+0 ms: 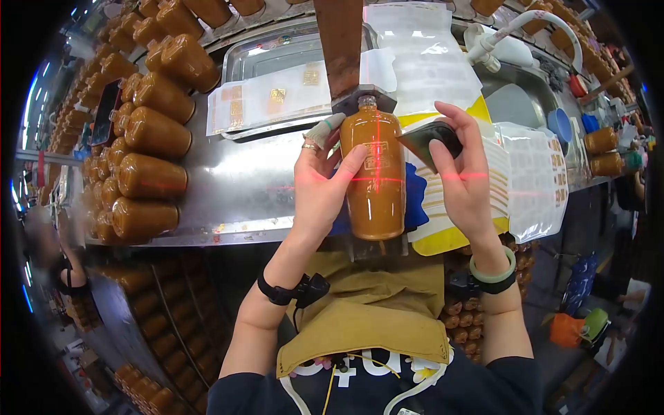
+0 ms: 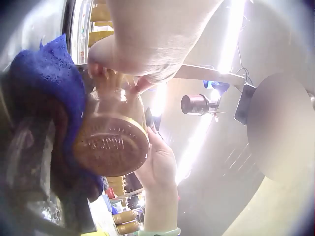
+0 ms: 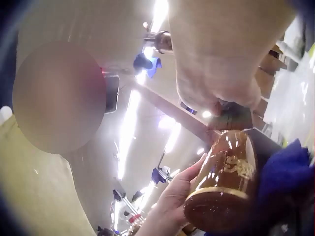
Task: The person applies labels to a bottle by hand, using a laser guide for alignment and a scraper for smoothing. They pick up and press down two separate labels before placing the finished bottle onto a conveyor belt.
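Note:
A glossy amber-brown bottle (image 1: pixel 374 200) lies in front of the person, its neck toward a metal bracket and its base toward the apron. Gold square characters and red laser lines show on its front. My left hand (image 1: pixel 319 190) holds the bottle from the left, thumb on its front near the characters; one finger wears a pale cover. Between thumb and fingers, my right hand (image 1: pixel 467 180) grips a flat scraper (image 1: pixel 420 143) with a dark rounded back, its tip close to the bottle's right shoulder. The bottle's oval base (image 2: pixel 113 147) faces the left wrist camera.
A blue cloth (image 1: pixel 415 197) lies under the bottle. Rows of brown bottles (image 1: pixel 155 131) stand at left. Sheets of gold decals (image 1: pixel 277 97) lie over a metal tray (image 1: pixel 242 59). A striped yellow-edged sheet (image 1: pixel 443 238), a sink (image 1: pixel 512 79) and a white faucet (image 1: pixel 484 52) are at right.

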`<state>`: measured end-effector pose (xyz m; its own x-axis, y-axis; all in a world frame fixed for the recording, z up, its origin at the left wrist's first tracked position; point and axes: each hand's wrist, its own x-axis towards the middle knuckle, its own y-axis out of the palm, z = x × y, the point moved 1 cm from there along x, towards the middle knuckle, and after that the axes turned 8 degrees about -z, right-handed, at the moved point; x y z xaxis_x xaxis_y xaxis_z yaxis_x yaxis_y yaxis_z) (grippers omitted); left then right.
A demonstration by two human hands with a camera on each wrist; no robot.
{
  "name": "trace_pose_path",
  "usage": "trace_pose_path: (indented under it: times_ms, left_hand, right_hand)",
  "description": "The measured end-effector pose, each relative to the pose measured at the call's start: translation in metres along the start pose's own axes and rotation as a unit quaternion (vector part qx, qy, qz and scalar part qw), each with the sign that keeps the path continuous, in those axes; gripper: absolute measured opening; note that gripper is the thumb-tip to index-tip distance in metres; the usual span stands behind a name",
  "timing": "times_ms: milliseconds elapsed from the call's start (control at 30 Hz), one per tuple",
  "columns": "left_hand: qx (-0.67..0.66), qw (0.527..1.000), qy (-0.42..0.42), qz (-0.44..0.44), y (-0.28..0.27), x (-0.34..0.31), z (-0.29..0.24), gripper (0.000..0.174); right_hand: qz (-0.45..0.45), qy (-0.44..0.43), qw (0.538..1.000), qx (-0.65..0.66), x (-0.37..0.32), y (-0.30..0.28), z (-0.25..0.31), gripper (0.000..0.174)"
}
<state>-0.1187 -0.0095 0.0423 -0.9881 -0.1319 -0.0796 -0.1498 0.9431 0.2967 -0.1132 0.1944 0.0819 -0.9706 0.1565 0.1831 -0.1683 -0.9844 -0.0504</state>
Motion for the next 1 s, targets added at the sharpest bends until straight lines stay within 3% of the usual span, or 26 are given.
trace_pose_path:
  times_ms: [33,67,100,133,200,300,400,467,533,600,633,667,733,800,867,900,967,1000]
  left_hand:
    - [0.016,1.000,0.006,-0.001,0.000,0.001,0.000,0.058]
    - [0.016,1.000,0.008,0.004,-0.001,0.003,0.002,0.058]
    - [-0.019,1.000,-0.021,-0.004,-0.003,0.004,0.004,0.053]
    - [-0.054,0.997,-0.049,-0.011,-0.003,0.006,0.004,0.049]
    - [-0.024,0.998,-0.044,-0.035,-0.007,0.008,0.000,0.039]
    - [-0.035,0.998,-0.049,-0.033,-0.010,0.011,-0.003,0.048]
    - [-0.024,0.998,-0.042,-0.037,-0.016,0.011,-0.005,0.053]
    - [-0.017,0.998,-0.045,-0.043,-0.018,0.008,-0.013,0.055]
    - [0.008,0.998,-0.038,-0.042,-0.025,0.004,-0.017,0.058]
    - [0.016,0.997,-0.047,-0.050,-0.035,0.002,-0.014,0.057]
    - [0.031,0.995,-0.051,-0.078,-0.045,-0.001,-0.008,0.055]
    - [0.033,0.994,-0.051,-0.091,-0.050,0.002,0.006,0.054]
    - [0.022,0.997,-0.041,-0.066,-0.050,0.003,0.017,0.056]
    - [-0.048,0.997,-0.065,-0.013,-0.043,0.002,0.022,0.060]
    - [-0.034,0.996,-0.081,-0.027,-0.030,-0.005,0.020,0.062]
    - [-0.037,0.997,-0.073,-0.010,-0.028,-0.004,0.019,0.062]
    - [-0.020,0.998,-0.063,-0.009,-0.035,-0.009,0.019,0.062]
    - [-0.019,0.998,-0.063,-0.017,-0.039,-0.010,0.023,0.062]
  right_hand:
    - [-0.013,-0.136,0.982,-0.128,0.002,0.001,0.007,0.041]
    - [-0.018,-0.137,0.982,-0.129,0.005,-0.002,0.011,0.041]
    - [0.092,-0.293,0.926,-0.218,0.007,-0.004,0.016,0.039]
    - [0.198,-0.434,0.826,-0.300,0.008,-0.004,0.024,0.038]
    - [0.257,-0.439,0.820,-0.264,-0.007,0.016,0.039,0.035]
    - [0.245,-0.448,0.796,-0.326,0.015,0.037,0.040,0.032]
    - [0.134,-0.482,0.787,-0.361,0.081,0.037,0.038,0.025]
    - [0.114,-0.508,0.773,-0.361,0.090,0.026,0.030,0.025]
    - [0.196,-0.570,0.738,-0.302,0.061,0.018,0.012,0.025]
    - [0.227,-0.596,0.751,-0.172,0.015,0.008,-0.013,0.027]
    - [0.258,-0.643,0.709,-0.131,-0.003,0.012,-0.016,0.027]
    - [0.319,-0.583,0.743,-0.078,-0.005,0.011,0.006,0.023]
    - [0.266,-0.576,0.751,-0.182,-0.005,0.016,-0.002,0.021]
    - [0.174,-0.470,0.843,-0.195,0.029,0.023,-0.007,0.020]
    - [0.090,-0.483,0.827,-0.272,0.066,0.018,-0.004,0.025]
    - [0.090,-0.485,0.827,-0.269,0.073,0.019,-0.002,0.025]
    - [0.118,-0.607,0.741,-0.261,0.070,0.019,0.003,0.024]
    - [0.175,-0.613,0.730,-0.246,0.052,0.025,-0.005,0.019]
